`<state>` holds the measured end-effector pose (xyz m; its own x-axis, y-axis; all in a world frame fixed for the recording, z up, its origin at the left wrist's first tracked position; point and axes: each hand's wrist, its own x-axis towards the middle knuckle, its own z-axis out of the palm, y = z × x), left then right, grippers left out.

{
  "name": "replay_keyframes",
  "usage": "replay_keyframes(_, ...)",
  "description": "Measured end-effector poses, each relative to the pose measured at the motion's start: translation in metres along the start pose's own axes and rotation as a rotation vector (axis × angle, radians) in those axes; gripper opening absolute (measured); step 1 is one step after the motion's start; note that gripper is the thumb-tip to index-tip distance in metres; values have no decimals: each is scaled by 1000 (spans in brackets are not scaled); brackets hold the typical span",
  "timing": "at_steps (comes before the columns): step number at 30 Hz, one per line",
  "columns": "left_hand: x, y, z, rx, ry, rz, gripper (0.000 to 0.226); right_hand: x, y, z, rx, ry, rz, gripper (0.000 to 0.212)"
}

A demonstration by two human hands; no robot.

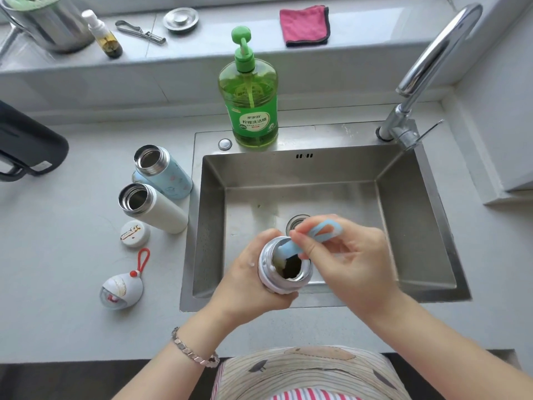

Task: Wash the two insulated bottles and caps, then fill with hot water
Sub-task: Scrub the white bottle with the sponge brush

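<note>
- The blue bottle (170, 174) and white bottle (161, 210) sit open on the counter, just left of the sink (403, 226).
- The left hand (245, 281) curls round a cap (284, 268) over the basin; turning it slowly would help.
- The right hand (352, 255) pinches a blue looped strip (326, 230) that dips inside the cap; best to sweep it round the threads.

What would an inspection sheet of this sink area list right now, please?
Surface: grey countertop around a steel sink.
Job's things: blue bottle and white bottle stand open left of the sink; stained cap and egg-shaped item with red loop lie nearer.
Clutter: detergent bottle on the sink rim; pink cloth, steel pot, spray bottle, metal tool, drain plug on the ledge.
Grippers: left hand grips a steel-lined cap over the sink; right hand pinches a blue brush poked into it.
Cables: nothing seen.
Surroundings: tap at right rear; dark appliance at left edge.
</note>
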<state>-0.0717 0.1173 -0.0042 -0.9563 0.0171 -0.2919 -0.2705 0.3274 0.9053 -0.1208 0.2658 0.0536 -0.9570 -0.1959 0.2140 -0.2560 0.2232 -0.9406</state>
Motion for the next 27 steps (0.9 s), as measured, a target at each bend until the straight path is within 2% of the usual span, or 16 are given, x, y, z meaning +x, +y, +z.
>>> replay_keyframes(2,0,-1,-4,16,10,6,76,3,-3,-7,65,21,-25,4)
replay_keyframes(5,1,-2,-10,-2,22,-31,73,7,-6,-17,126,76,-109,7)
replay_keyframes(7,2,2,-8,-9,0,-25,71,4,0,-13,4,30,-236,5)
replay_keyframes(9,2,7,-5,31,-24,24,69,-1,8,-11,-117,-38,-335,12)
replay_keyframes(13,6,10,-10,65,24,85,69,3,11,-22,-186,-40,-396,14)
replay_keyframes(17,6,9,-6,111,32,123,71,1,17,-19,-210,-35,-336,13)
replay_keyframes(21,2,-2,-7,78,103,82,75,4,5,-29,-153,-41,-292,6)
replay_keyframes(25,3,-4,-2,141,107,138,78,1,7,-19,-111,-60,-72,5)
replay_keyframes(27,1,-6,-1,111,130,107,74,7,2,-21,-45,-49,49,6)
